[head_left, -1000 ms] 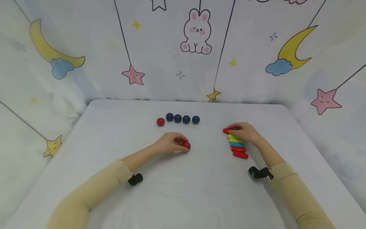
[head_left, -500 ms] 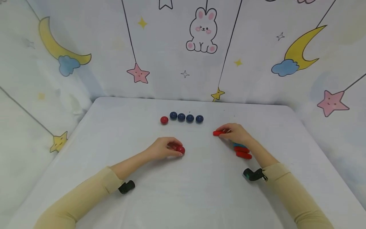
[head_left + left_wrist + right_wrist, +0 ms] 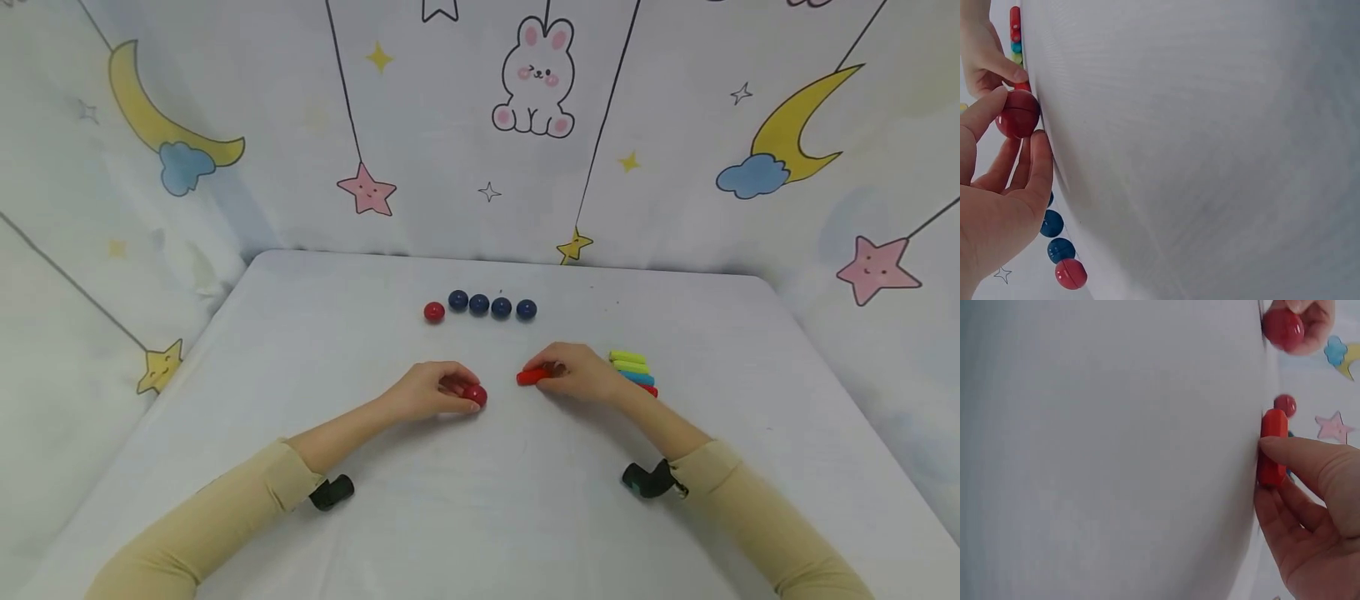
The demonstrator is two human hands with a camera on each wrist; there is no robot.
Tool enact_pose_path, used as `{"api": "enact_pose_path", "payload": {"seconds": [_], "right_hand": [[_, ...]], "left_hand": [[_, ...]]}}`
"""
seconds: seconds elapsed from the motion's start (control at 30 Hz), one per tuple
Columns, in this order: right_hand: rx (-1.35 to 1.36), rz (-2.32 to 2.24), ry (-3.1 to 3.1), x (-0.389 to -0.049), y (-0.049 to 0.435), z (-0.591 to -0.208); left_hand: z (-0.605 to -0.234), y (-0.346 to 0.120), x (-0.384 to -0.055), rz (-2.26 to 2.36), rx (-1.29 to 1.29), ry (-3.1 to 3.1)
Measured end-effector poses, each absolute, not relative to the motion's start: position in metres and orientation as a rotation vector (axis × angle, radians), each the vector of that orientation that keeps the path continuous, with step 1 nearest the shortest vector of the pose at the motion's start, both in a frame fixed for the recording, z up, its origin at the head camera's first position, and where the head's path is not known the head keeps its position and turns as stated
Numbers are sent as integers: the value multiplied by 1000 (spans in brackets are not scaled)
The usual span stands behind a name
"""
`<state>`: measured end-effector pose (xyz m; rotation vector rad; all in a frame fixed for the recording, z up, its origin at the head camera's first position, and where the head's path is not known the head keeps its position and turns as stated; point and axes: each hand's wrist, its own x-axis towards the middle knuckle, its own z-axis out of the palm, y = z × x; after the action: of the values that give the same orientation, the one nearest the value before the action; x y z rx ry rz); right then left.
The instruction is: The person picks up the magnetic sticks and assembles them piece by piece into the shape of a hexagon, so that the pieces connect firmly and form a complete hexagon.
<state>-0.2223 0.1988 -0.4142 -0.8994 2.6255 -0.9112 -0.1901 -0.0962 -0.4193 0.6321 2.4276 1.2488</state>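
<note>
The left hand (image 3: 427,392) pinches a red ball (image 3: 476,394) between thumb and fingertips at mid-table; the right hand (image 3: 581,371) grips a red stick (image 3: 531,377) just to its right, left end projecting toward the ball, with a gap between. Hold the ball steady against rolling, and apply even thumb and finger pressure to the stick. Avoid brushing the coloured sticks (image 3: 632,367) beside the right forearm; dark blue balls (image 3: 479,304) and a second red ball (image 3: 434,312) lie farther off.

Red ball (image 3: 476,395) — pinched; red stick (image 3: 530,377) — pinched nearby
</note>
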Motion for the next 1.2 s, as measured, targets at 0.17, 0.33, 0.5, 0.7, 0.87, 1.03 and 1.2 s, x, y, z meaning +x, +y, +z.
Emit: {"api": "enact_pose_path", "payload": {"seconds": [0.17,0.33,0.5,0.7,0.87,1.03,1.2], "right_hand": [[-938,-900,2576,-216,183,-415],[-961,-898,2542,-212,169,-415],[-1007,-922,2513,-209,160,-414],[-1047,-922,2524,-209,157,-413],[-1058,-964,2509,-208,158,-410],[-1069,-1014,2460,-209,158,-411],[-1053,-1032,2436,-210,161,-411]], "left_hand": [[-420,-96,-189,1260,637,2418],[-423,-96,-190,1268,642,2416],[-422,-96,-189,1272,644,2414],[-422,-96,-188,1273,648,2417],[-422,-93,-189,1249,653,2454],[-423,-86,-191,1230,718,2507],[-424,-81,-190,1233,742,2525]]}}
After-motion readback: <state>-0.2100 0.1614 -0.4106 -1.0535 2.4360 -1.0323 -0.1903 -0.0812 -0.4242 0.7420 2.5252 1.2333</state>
